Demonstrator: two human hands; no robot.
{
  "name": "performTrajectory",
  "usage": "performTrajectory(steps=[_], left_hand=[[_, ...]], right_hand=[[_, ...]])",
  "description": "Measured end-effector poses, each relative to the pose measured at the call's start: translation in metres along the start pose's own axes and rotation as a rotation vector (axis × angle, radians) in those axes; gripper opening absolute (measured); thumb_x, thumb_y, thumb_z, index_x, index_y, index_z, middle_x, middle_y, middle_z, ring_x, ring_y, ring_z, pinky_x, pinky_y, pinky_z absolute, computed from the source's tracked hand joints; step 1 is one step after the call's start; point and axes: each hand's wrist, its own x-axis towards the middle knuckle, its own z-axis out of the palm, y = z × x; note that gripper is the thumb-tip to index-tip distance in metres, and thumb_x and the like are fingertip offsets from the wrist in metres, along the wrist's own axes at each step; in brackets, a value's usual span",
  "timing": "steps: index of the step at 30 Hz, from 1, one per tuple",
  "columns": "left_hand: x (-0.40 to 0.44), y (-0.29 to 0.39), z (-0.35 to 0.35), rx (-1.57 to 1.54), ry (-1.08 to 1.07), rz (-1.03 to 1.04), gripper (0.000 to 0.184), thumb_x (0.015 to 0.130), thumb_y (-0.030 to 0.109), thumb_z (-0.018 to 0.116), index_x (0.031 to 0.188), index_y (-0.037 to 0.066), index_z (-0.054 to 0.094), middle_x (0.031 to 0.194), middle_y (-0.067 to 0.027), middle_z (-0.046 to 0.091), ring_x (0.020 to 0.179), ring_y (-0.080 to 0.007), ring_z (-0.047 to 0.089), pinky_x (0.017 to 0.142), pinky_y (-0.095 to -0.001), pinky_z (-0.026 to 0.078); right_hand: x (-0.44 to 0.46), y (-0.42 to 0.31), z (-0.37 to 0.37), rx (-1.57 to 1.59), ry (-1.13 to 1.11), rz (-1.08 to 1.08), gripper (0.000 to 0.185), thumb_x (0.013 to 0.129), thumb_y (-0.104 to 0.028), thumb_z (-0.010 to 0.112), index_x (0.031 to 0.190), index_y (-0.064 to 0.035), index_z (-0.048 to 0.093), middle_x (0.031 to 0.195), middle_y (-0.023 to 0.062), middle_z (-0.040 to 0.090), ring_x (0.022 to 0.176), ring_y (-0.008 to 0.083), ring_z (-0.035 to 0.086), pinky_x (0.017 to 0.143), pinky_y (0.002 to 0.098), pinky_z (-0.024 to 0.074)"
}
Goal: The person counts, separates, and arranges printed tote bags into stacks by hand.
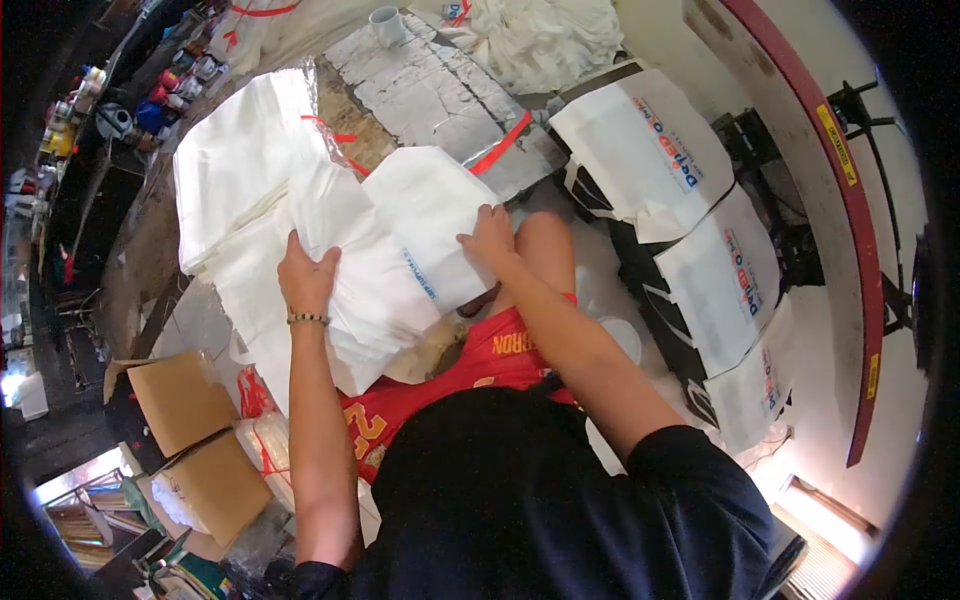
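Black shirt [490,500] is seen nearest. Printed white fabric [425,205] is held before red shorts [495,362], its edge pinched by right hand [488,238]; left hand [308,275] is laid half-open on it, grip unclear. Judged light, limp, easily creased; best taken by edges.

"What's the wall [885,420] like?"
"Pale, with a dark red strip [868,260] bearing yellow labels in front."
"And the floor [185,325]?"
"Light tile, on the near side of a scuffed desk [420,92]."
"Where's it brightest?"
"A glowing opening [85,472], lower left, and the lower right."
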Motion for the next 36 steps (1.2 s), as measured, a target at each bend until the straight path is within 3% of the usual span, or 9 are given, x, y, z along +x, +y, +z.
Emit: performTrajectory(steps=[8,11,14,17,20,26,32,35,36], left_hand=[[0.003,-0.018,0.009,-0.039,0.005,-0.013,0.074,0.07,0.028,0.081,0.129,-0.006,0.053,0.105,-0.0292,0.068,0.097,-0.0435,0.066,0.086,-0.0445,0.053],[0.001,-0.011,0.006,-0.014,0.017,-0.017,0.074,0.07,0.028,0.081,0.129,-0.006,0.053,0.104,-0.0288,0.068,0.097,-0.0433,0.066,0.085,-0.0447,0.053],[0.001,-0.008,0.003,-0.089,-0.019,-0.018,0.072,0.07,0.028,0.081,0.128,-0.005,0.054,0.103,-0.0282,0.068,0.097,-0.0432,0.066,0.085,-0.0448,0.053],[0.0,-0.006,0.003,-0.092,-0.02,-0.031,0.067,0.071,0.027,0.08,0.126,-0.002,0.055,0.102,-0.0276,0.068,0.096,-0.0429,0.067,0.085,-0.0448,0.053],[0.0,-0.005,0.004,-0.045,0.006,-0.039,0.064,0.072,0.026,0.08,0.125,-0.001,0.056,0.102,-0.0275,0.069,0.095,-0.0427,0.067,0.085,-0.0446,0.053],[-0.001,-0.002,0.002,-0.044,0.015,-0.017,0.07,0.071,0.027,0.079,0.13,-0.002,0.053,0.099,-0.0288,0.068,0.094,-0.043,0.067,0.084,-0.0447,0.053],[-0.002,-0.001,0.002,-0.03,0.014,-0.015,0.072,0.071,0.028,0.079,0.129,-0.005,0.052,0.094,-0.0293,0.068,0.091,-0.0436,0.067,0.082,-0.0458,0.053],[0.0,-0.009,0.009,-0.023,0.05,0.04,0.072,0.071,0.028,0.079,0.128,-0.006,0.053,0.092,-0.029,0.068,0.089,-0.0438,0.067,0.081,-0.0462,0.053],[0.001,-0.011,0.009,-0.026,0.04,0.042,0.072,0.071,0.029,0.079,0.128,-0.007,0.053,0.092,-0.0289,0.068,0.088,-0.0438,0.067,0.081,-0.0463,0.053]], right_hand=[[0.003,0.004,-0.003,0.25,-0.029,0.021,0.047,0.067,-0.027,0.085,0.098,-0.0028,0.058,0.092,0.0188,0.066,0.089,0.0387,0.064,0.077,0.0453,0.0501],[0.002,0.007,0.002,0.138,-0.035,-0.023,0.04,0.075,-0.03,0.079,0.102,-0.0044,0.065,0.084,0.0199,0.067,0.08,0.0403,0.065,0.07,0.0472,0.0511],[-0.014,-0.002,-0.003,0.094,0.061,-0.088,0.037,0.087,-0.031,0.068,0.117,-0.0111,0.067,0.09,0.0214,0.069,0.084,0.0395,0.066,0.072,0.0475,0.0526],[-0.022,-0.011,-0.022,0.08,-0.048,-0.153,0.041,0.096,-0.031,0.057,0.135,-0.017,0.059,0.115,0.0246,0.065,0.098,0.0409,0.066,0.084,0.049,0.0533],[-0.024,-0.003,-0.006,0.136,0.213,-0.26,0.037,0.098,-0.029,0.054,0.132,-0.0169,0.061,0.125,0.0258,0.06,0.098,0.0422,0.065,0.083,0.0483,0.0535],[-0.026,-0.007,-0.016,-0.1,0.427,-0.488,0.038,0.092,-0.024,0.062,0.129,-0.0185,0.065,0.136,0.0223,0.052,0.102,0.0388,0.057,0.087,0.0455,0.0478],[-0.042,-0.034,-0.037,-0.101,0.453,-0.533,0.03,0.09,-0.023,0.064,0.118,-0.0143,0.068,0.131,0.0216,0.054,0.102,0.0377,0.057,0.087,0.0451,0.047],[-0.046,-0.056,-0.04,0.233,-0.123,-0.116,0.018,0.091,-0.021,0.062,0.1,-0.0065,0.066,0.125,0.0243,0.058,0.095,0.0414,0.06,0.081,0.0471,0.0489],[-0.048,-0.063,-0.037,0.32,-0.143,-0.187,0.017,0.091,-0.021,0.061,0.097,-0.0051,0.063,0.122,0.0248,0.059,0.094,0.0421,0.06,0.08,0.0479,0.049]])
